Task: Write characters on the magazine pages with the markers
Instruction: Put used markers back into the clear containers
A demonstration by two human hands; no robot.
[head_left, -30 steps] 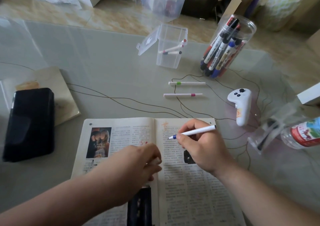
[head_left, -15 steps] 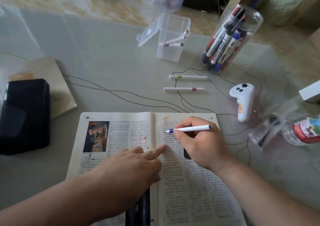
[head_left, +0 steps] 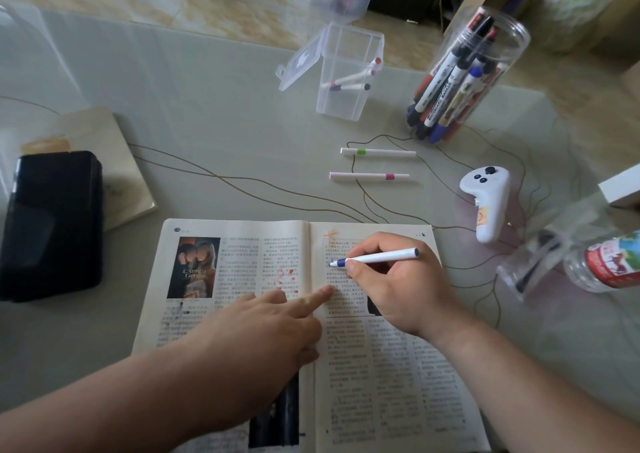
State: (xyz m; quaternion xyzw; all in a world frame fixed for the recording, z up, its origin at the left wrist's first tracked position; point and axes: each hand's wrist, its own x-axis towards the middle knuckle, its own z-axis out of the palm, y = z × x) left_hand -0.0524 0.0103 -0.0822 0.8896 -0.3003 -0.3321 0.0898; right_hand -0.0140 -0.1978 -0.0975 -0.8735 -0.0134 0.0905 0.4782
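Note:
An open magazine (head_left: 242,262) lies flat on the table in front of me, with printed columns, a photo on the left page and orange and red marks near the fold. My right hand (head_left: 398,289) grips a white marker with a blue tip (head_left: 377,256), its tip down on the upper part of the right page. My left hand (head_left: 270,328) rests across the fold, its index finger stretched out and pressing the right page just below the marker tip.
Two white markers, green-banded (head_left: 377,152) and pink-banded (head_left: 369,176), lie beyond the magazine. Behind stand a clear box (head_left: 346,71) with markers and a jar of whiteboard markers (head_left: 460,81). A white controller (head_left: 488,199), a bottle (head_left: 609,262) at right, a black case (head_left: 52,224) at left.
My left index finger has uncurled and stretched onto the right page. My right hand has shifted the marker tip a little up the page.

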